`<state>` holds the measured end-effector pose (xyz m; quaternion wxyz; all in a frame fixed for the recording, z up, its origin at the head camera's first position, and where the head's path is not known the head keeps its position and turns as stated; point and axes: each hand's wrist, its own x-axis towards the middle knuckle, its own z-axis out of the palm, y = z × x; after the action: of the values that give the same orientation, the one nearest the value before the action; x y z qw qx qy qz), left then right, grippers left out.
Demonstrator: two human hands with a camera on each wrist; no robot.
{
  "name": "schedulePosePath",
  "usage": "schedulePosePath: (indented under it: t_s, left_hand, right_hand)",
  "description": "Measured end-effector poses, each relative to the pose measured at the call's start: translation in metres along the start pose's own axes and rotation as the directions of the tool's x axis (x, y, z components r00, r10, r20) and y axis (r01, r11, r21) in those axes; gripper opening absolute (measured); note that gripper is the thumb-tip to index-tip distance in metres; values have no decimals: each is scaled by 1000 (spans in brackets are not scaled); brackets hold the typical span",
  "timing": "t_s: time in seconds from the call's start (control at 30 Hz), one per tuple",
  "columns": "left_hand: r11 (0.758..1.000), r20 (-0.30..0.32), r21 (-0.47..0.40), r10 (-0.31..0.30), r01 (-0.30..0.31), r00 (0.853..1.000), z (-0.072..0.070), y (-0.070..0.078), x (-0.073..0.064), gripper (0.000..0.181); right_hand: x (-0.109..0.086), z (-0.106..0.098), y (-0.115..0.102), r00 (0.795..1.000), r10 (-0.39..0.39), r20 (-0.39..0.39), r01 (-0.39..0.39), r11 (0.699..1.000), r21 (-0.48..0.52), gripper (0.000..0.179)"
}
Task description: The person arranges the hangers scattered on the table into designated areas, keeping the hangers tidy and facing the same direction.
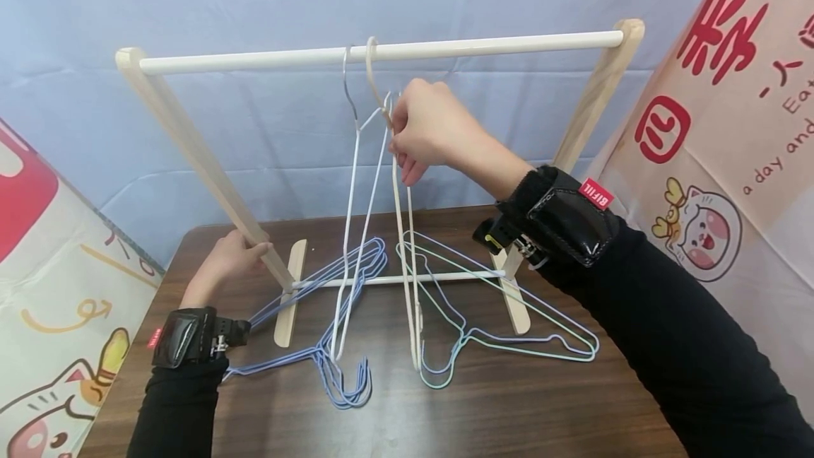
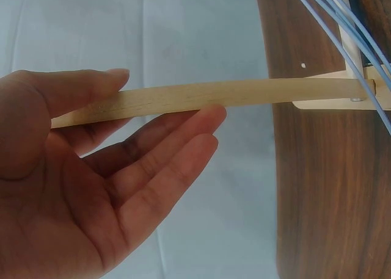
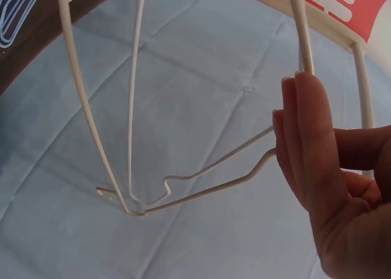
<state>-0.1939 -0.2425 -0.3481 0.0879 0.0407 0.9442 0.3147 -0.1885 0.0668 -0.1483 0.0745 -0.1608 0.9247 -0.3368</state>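
Note:
My right hand (image 1: 427, 126) pinches a cream hanger (image 1: 369, 66) just below its neck, and the hanger's hook lies over the white top rod (image 1: 483, 47) of a wooden rack. Beside it on the rod, to the left, hangs a white hanger (image 1: 348, 232) with a metal hook. In the right wrist view the cream wire frame (image 3: 78, 77) slopes down from the fingers, with white wire behind it. Low on the rack's left upright (image 1: 191, 134), my left hand (image 1: 230, 260) holds the wood between thumb and fingers, as the left wrist view shows.
Several blue hangers (image 1: 318, 353) lie piled on the brown table (image 1: 509, 408) at left, overlapping the rack's lower bar (image 1: 388, 279). Green and lavender hangers (image 1: 437, 386) lie at right, near the rack's right foot (image 1: 516, 308). Cloth hangs behind and at both sides.

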Motion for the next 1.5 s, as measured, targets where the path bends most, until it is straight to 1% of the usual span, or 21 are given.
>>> schedulePosePath:
  t_s: [0.33,0.47,0.67,0.9,1.13,1.27,1.4,1.5]
  left_hand:
    - [1000,8,-11,3,-3,1000,0,0,0,39]
    - [1000,10,-3,9,-9,1000,0,0,0,38]
    - [1000,8,0,2,-2,1000,-1,0,-1,39]
    - [1000,6,2,-11,11,1000,0,0,-1,39]
    - [1000,7,-6,-11,11,1000,0,1,-1,39]
    - [1000,7,-6,-13,13,1000,0,0,-1,40]
    - [1000,5,-4,-8,8,1000,0,0,-1,39]
    - [1000,5,-5,-3,3,1000,0,0,-1,39]
  right_hand:
    - [7,6,3,1000,-13,10,13,1000,-7,12]
    - [7,7,5,999,-35,10,35,999,-6,12]
    - [5,7,6,997,-74,5,74,997,0,12]
    - [5,6,8,995,-97,13,98,995,-25,13]
    - [3,5,13,996,-83,31,85,994,-75,14]
    - [2,4,17,996,-65,57,71,991,-109,13]
    - [1,6,22,996,-53,75,62,991,-115,12]
    - [-1,9,27,996,-57,72,65,991,-113,12]
